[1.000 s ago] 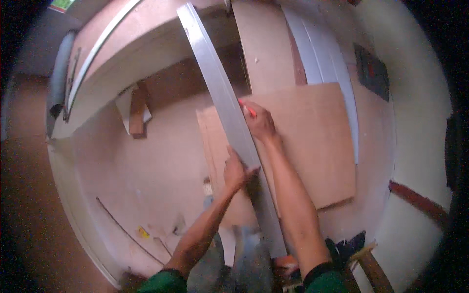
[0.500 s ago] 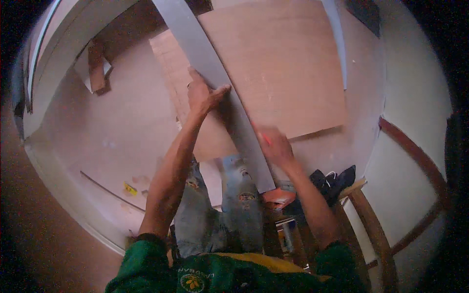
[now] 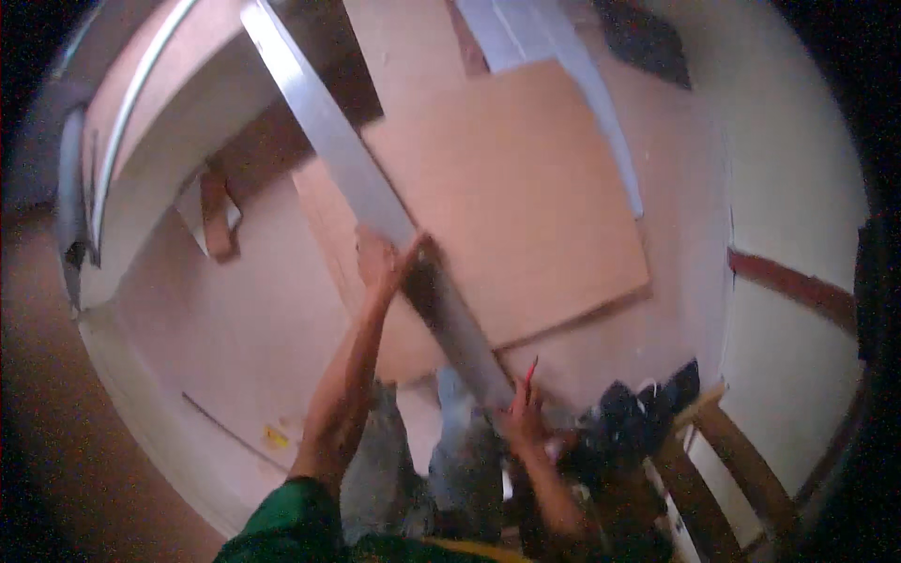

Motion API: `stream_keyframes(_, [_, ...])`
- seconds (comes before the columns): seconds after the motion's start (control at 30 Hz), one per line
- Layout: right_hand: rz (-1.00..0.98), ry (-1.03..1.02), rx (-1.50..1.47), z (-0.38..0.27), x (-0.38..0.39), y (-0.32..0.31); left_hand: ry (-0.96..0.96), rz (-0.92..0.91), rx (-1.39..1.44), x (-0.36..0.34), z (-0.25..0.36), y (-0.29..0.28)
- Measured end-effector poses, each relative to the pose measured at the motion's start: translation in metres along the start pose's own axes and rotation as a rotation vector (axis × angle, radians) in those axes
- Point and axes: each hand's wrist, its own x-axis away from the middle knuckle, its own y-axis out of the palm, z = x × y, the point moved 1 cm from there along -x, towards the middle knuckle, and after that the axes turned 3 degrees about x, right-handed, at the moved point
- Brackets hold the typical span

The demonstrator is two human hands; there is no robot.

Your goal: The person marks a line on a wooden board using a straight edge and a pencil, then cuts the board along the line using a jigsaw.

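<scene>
A long silver straightedge (image 3: pixel 319 131) lies diagonally over a plywood sheet (image 3: pixel 526 197), its near end by my legs. My left hand (image 3: pixel 385 258) grips it near the middle, thumb stretched across its face. My right hand (image 3: pixel 526 422) is at its near end, fingers closed on a slim red pencil (image 3: pixel 530 372) that points upward. The right hand is slightly blurred. My jeans show beneath the near end of the plywood.
A grey-white strip (image 3: pixel 619 150) lies beyond the plywood, by a dark pad (image 3: pixel 643 42). At left are wood offcuts (image 3: pixel 221 230), a rolled tube (image 3: pixel 70 188), a thin rod (image 3: pixel 225 422) and a small yellow object (image 3: pixel 276 436). Dark cloth (image 3: pixel 629 413) and wooden bars (image 3: pixel 723 450) are at lower right.
My right hand has come down along the straightedge from near its middle to the near end, still with the red pencil. My left hand stays on the straightedge. The view has shifted.
</scene>
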Motion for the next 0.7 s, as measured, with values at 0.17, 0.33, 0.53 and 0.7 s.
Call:
stream_keyframes(0.17, [0.296, -0.175, 0.070, 0.031, -0.001, 0.047, -0.009, 0.016, 0.295, 0.010, 0.016, -0.033])
stream_keyframes(0.33, [0.517, -0.282, -0.347, 0.113, 0.029, 0.025, -0.029, -0.022, 0.406, 0.057, 0.093, -0.054])
stream_keyframes(0.53, [0.532, -0.116, 0.035, 0.049, 0.074, -0.108, 0.052, -0.003, 0.442, 0.066, 0.187, -0.063])
stream_keyframes(0.7, [0.551, -0.016, -0.156, 0.071, 0.054, -0.140, 0.216, -0.028, 0.386, 0.049, 0.276, -0.037])
